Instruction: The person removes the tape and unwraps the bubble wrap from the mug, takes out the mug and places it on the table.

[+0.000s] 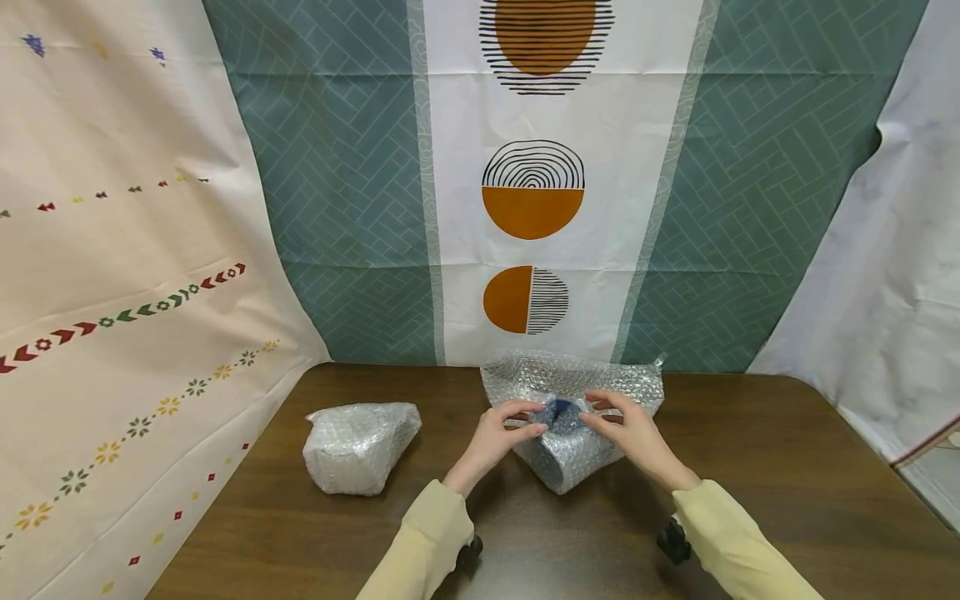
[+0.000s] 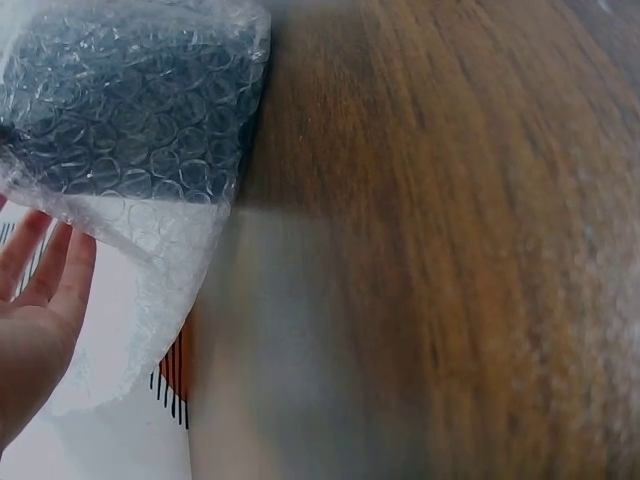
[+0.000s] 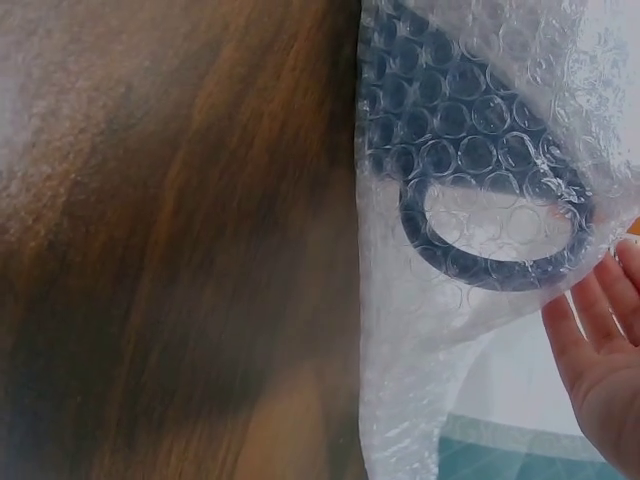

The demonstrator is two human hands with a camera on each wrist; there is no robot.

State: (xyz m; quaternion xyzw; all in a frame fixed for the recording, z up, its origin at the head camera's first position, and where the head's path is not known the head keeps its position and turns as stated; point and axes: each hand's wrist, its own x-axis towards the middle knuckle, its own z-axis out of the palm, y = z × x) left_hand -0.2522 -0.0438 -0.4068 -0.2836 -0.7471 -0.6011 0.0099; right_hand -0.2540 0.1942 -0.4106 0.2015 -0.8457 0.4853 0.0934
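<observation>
Teal-and-white patterned cloth [image 1: 337,167] hangs behind a brown wooden desk [image 1: 795,458], where a wrapped bundle [image 1: 358,450] sits apart on the left. Near the middle, a dark blue mug [image 1: 559,407] lies within bubble wrap [image 1: 517,377], its handle [image 3: 510,276] showing through. Left hand [image 1: 491,433] and right hand [image 1: 627,433] flank it, fingers gently curved, thumbs apart from forefingers, touching the wrap's edges; whether they pinch it I cannot tell. Wrapping seems partway along; the next move probably calls for folding the loose sheet over snugly.
</observation>
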